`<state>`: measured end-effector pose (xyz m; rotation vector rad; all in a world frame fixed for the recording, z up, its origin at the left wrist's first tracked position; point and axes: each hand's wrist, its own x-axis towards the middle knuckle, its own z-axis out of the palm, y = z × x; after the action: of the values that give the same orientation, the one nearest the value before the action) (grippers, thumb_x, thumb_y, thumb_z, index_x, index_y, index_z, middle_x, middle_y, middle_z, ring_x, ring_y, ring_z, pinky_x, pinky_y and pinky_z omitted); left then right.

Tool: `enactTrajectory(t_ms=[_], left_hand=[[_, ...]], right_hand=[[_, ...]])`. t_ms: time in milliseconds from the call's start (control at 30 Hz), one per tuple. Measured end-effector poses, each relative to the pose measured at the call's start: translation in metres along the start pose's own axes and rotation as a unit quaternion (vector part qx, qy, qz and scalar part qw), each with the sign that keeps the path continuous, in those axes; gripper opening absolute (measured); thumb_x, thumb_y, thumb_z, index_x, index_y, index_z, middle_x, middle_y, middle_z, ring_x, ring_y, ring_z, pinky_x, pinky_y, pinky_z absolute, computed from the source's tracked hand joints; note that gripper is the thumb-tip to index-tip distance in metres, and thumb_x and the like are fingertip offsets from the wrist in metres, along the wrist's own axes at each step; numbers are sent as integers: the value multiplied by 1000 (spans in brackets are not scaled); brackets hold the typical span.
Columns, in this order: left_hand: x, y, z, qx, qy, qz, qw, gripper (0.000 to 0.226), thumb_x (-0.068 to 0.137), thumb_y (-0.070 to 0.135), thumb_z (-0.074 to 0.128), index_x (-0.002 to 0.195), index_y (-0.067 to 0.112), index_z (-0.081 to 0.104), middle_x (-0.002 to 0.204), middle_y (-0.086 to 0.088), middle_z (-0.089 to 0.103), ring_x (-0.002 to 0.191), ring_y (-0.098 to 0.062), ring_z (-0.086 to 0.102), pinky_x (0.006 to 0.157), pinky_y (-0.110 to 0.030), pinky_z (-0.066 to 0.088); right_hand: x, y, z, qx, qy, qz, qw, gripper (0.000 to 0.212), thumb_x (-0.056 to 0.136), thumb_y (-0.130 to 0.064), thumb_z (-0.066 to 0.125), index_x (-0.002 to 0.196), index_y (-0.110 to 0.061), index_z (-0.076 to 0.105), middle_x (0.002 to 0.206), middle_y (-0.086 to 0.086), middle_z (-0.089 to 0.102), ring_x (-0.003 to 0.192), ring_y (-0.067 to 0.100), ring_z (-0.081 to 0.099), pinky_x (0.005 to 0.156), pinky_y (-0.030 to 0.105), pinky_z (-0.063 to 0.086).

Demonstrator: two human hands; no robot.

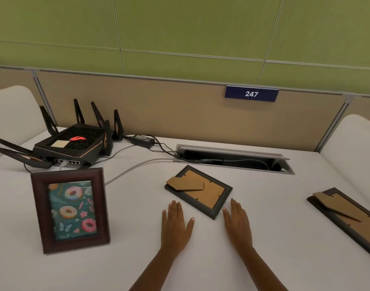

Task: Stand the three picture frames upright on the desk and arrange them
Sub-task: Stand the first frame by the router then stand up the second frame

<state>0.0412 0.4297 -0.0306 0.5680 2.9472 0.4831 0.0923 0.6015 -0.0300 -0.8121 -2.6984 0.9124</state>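
one brown frame (70, 211) already stands upright at the left of the desk (264, 259). the left hand (175, 225) and right hand (238, 223) hover empty, fingers loosely spread, flanking the face-down black frame (209, 198), probably to lift it. a third frame (348, 219) lies face down at the right.

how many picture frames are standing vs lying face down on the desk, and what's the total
Standing upright: 1, the donut-print frame
Lying face down: 2, the middle frame between the open left hand and right hand, and the right frame
Total: 3 frames
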Motion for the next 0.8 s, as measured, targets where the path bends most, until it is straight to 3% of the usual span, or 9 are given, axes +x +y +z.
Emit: enactTrajectory(t_ms=[33,100,167,500,667,800], left_hand=[[3,0,4,8,13,-5,1000,97,67,65,-27,142,7,-6,156,-11,-3,145,-23,-1,118,-37,-2],[8,1,9,17,20,-12,1000,75,88,58,5,143,8,-6,156,-11,-3,145,-22,-2,118,-37,-3],[14,1,10,22,19,-15,999,74,91,55,18,143,9,-5,157,-10,-2,145,-22,-2,118,-37,-4],[30,-2,14,-6,51,-15,999,78,88,59,24,143,10,-1,157,-7,3,145,-18,1,117,-34,-4],[29,-2,13,-10,65,-10,998,68,92,45,28,143,9,0,157,-7,3,145,-18,2,117,-32,-4],[27,-2,12,-34,78,-5,996,64,93,36,30,143,9,2,157,-7,4,145,-17,1,116,-30,-6]], right_hand=[[6,1,-1,0,3,1,1000,55,97,-36,29,145,-12,15,156,7,19,144,22,16,118,34,13],[19,2,-3,4,10,2,1000,56,97,-37,29,145,-11,15,155,8,21,143,23,18,117,35,15],[31,4,-4,13,19,7,1000,57,97,-37,31,145,-10,17,154,9,23,143,24,21,117,35,17],[72,4,-6,19,32,-25,999,49,96,-31,36,139,-7,33,143,15,43,134,31,37,114,42,26],[69,6,-7,95,85,-39,991,36,96,-23,41,120,-1,55,120,20,61,111,29,52,94,36,41],[62,6,-7,121,91,-50,987,31,95,-18,42,97,4,64,94,21,66,85,20,49,76,28,37]])
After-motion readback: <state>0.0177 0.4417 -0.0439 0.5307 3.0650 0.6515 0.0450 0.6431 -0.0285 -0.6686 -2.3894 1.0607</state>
